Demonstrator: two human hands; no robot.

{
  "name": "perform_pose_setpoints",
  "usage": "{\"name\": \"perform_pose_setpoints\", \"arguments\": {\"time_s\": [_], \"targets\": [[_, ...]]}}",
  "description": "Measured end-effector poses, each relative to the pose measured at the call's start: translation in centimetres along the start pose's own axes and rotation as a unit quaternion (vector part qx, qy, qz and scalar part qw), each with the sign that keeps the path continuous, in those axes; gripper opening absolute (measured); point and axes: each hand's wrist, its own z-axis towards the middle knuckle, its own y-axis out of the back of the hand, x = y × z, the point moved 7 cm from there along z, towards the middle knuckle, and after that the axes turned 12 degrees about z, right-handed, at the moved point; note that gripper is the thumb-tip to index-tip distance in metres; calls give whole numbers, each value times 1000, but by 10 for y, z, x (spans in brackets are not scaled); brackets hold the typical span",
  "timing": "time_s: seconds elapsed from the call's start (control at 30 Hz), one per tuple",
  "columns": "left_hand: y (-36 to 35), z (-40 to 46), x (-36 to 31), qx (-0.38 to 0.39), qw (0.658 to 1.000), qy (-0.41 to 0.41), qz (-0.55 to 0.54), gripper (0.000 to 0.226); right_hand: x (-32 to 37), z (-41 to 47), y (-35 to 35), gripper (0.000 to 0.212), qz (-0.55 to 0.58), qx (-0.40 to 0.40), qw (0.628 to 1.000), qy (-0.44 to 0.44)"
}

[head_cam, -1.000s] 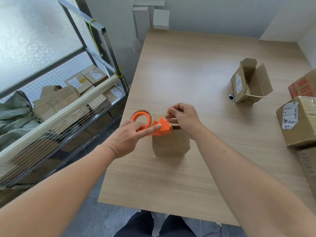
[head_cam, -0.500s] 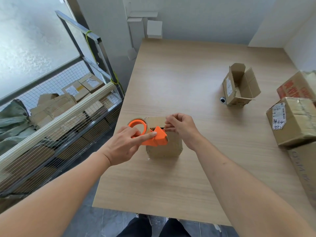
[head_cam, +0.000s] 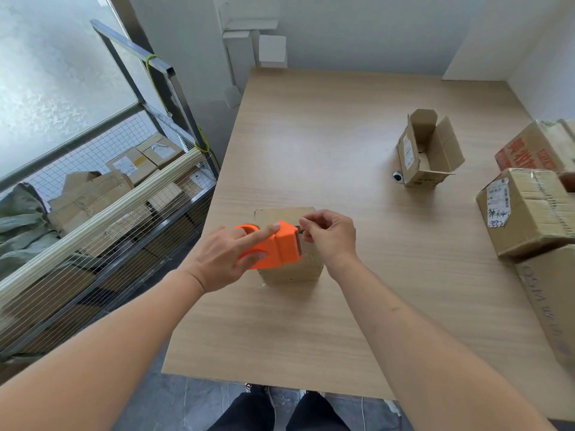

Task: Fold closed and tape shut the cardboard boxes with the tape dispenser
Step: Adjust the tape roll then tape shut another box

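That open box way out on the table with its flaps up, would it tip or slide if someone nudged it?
Probably slides easily: the open box is small, thin cardboard on a smooth wooden table, and looks light. It may tip, since it stands taller than it is wide. Its raised flaps would likely bend rather than push the box.

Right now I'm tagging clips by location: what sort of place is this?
Probably a small packing or stockroom: cardboard boxes with shipping labels on a bare table, a wire cage cart of parcels, and an orange tape dispenser in use.
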Motion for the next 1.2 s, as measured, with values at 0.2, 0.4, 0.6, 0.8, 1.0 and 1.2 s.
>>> {"name": "perform_pose_setpoints", "arguments": {"time_s": [0.2, 0.4, 0.6, 0.8, 1.0, 1.2], "targets": [[3, 10, 33, 47, 991, 102, -78, 61, -10, -2, 21, 13, 11, -76, 996, -53], [-5, 18, 76, 82, 975, 158, -130, 64, -8, 11, 42, 10, 15, -106, 991, -78], [-11, 24, 85, 49, 971, 175, -155, 66, -13, 12, 22, 9, 83, -54, 988, -120], [-18, 18, 92, 73, 963, 192, -171, 66, -11, 12, 11, 12, 108, -14, 987, -115], [-24, 15, 98, 86, 961, 203, -167, 63, -15, 11, -10, 12, 205, 28, 971, -121], [-30, 8, 105, 106, 959, 203, -164, 61, -33, 16, -13, 16, 140, 37, 983, -109]]}}
